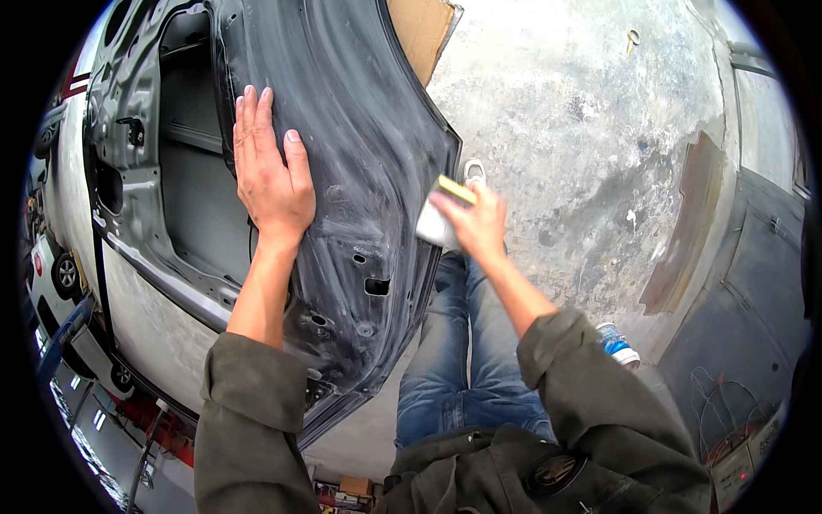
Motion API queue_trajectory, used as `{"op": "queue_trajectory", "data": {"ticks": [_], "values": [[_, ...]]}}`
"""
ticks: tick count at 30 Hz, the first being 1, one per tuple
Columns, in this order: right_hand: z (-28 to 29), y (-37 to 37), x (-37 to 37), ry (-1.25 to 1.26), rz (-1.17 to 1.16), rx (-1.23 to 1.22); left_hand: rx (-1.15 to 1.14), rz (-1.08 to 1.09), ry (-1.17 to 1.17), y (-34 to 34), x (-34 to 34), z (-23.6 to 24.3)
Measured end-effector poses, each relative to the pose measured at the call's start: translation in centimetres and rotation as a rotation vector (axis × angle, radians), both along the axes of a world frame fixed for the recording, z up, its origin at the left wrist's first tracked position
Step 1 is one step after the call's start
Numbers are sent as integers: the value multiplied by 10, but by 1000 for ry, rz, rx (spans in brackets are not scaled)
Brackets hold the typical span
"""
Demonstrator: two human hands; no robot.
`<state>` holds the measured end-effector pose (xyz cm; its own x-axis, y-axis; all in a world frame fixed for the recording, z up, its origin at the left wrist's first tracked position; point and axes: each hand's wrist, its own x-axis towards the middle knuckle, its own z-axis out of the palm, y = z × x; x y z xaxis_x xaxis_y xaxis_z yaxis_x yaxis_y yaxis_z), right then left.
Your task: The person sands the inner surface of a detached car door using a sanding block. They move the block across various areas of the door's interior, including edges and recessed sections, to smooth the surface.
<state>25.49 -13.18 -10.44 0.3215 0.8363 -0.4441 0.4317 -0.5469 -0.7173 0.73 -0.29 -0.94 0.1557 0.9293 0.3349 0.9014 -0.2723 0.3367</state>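
Note:
A dark car door [342, 128], streaked with pale dust, lies in front of me, its inner frame with large openings at the left. My left hand [265, 180] rests flat on the door panel beside the large opening, fingers outstretched. My right hand [471, 214] grips a sanding pad [435, 224] with a yellow top and white lower part, held at the door's right edge, slightly blurred.
A cardboard sheet [419, 26] lies beyond the door. A small yellow object [633, 40] is on the stained concrete floor [565, 128]. A blue-and-white can [618, 347], cables and grey metal panels [745, 257] sit at the right. Cars [60, 283] stand far left.

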Motion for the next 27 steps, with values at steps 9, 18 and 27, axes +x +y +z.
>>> {"op": "queue_trajectory", "data": {"ticks": [9,18,27], "values": [[27,-96,20,196,-88,-257,-16,8,41,-6,-8,8],[5,-19,4,3,110,1,-26,-24,16,-2,5,6],[6,-40,3,25,118,56,-16,-9,29,-1,-4,9]]}}
